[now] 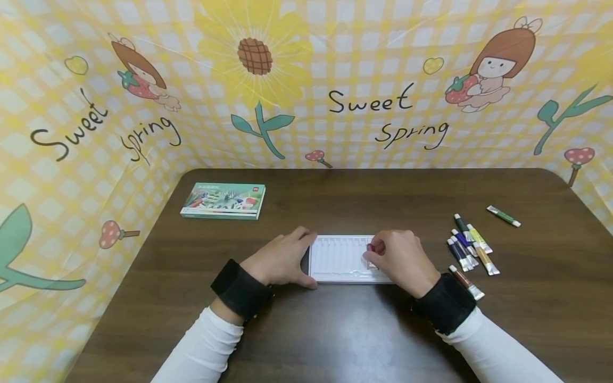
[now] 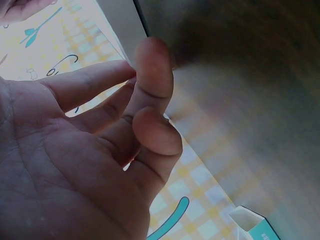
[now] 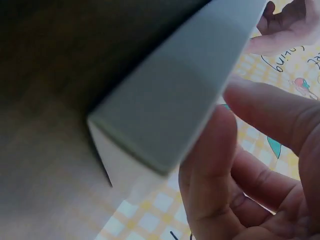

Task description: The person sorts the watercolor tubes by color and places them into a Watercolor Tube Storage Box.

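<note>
A white slotted tray (image 1: pixel 335 259) lies on the table between the hands. The left hand (image 1: pixel 282 259) holds its left end, fingers at the far corner and thumb at the near one. Over the tray's right part, the right hand (image 1: pixel 402 260) pinches a small paint tube (image 1: pixel 370 248) with a dark pink end showing; the fingers hide most of it. In the left wrist view, fingertips (image 2: pixel 154 65) are by the pale side wall (image 2: pixel 117 25). The right wrist view has the tray's outer wall (image 3: pixel 160 85) beside the thumb and fingers, the tube hidden behind it.
A green illustrated box (image 1: pixel 225 201) lies at the back left of the brown table (image 1: pixel 354 197). Several paint tubes (image 1: pixel 471 244) lie loosely grouped on the right. One green tube (image 1: pixel 503 216) lies apart, farther back. Patterned yellow cloth (image 1: pixel 354 64) rises behind the table.
</note>
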Tool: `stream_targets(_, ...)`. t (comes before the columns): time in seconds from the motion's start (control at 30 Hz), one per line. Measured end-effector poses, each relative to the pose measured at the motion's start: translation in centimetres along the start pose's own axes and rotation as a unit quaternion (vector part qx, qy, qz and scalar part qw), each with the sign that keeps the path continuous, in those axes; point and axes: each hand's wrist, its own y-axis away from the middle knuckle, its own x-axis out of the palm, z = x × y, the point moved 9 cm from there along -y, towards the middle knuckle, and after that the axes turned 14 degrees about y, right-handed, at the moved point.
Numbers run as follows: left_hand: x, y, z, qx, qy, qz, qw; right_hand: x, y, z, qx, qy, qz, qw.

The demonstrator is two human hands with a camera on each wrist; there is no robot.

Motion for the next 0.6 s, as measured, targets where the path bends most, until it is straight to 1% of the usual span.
stream_targets(0.1,0.0,0.0,0.0,0.001,-0.001,0.001,1.0,-0.5,0.1,0.1,-0.015,0.012,-0.008,0.9998)
stream_targets(0.17,0.0,0.0,0.0,0.001,0.0,0.0,1.0,-0.9,0.2,0.3,-0.036,0.026,-0.011,0.999)
stream_targets(0.27,0.0,0.0,0.0,0.001,0.001,0.0,1.0,-1.0,0.4,0.7,-0.072,0.055,0.004,0.9959)
stream_targets(0.37,0.0,0.0,0.0,0.002,0.0,0.0,1.0,-0.7,0.6,0.9,-0.099,0.087,0.022,0.991)
stream_targets(0.5,0.0,0.1,0.0,0.002,-0.001,0.002,1.0,-0.2,0.7,1.0,-0.113,0.119,0.026,0.9861)
stream_targets(0.6,0.0,0.0,0.0,0.001,0.0,0.002,1.0,0.0,0.7,1.1,-0.113,0.126,0.025,0.9853)
